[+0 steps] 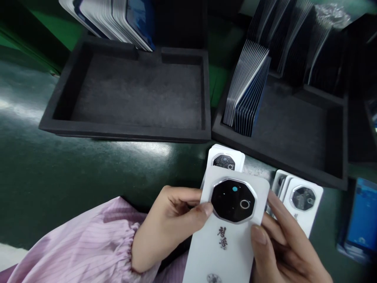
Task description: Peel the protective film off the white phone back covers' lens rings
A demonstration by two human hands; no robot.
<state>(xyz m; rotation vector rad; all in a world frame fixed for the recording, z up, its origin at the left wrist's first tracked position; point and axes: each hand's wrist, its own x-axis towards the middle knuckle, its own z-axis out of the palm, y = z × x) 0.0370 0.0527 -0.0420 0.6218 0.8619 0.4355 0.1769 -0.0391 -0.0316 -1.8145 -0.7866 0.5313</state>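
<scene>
A white phone back cover (235, 251) with a black octagonal camera window and dark lettering is held up close to the camera, its lower end cut off by the frame. My left hand (173, 226) grips its left edge, thumb on the front beside the camera window. On the right edge, my right hand (282, 243) has its thumb on the front and its fingers behind. Just beyond the held cover lies a similar white cover stack (225, 151). Another stack of white covers (306, 196) sits by my right fingers.
A black foam tray (138, 94) stands ahead at left, with upright panels (118, 19) behind it. The right-hand black tray (297, 122) holds a row of thin white and blue panels (249, 90). A blue panel pile (362, 216) lies at far right on the green table (73, 169).
</scene>
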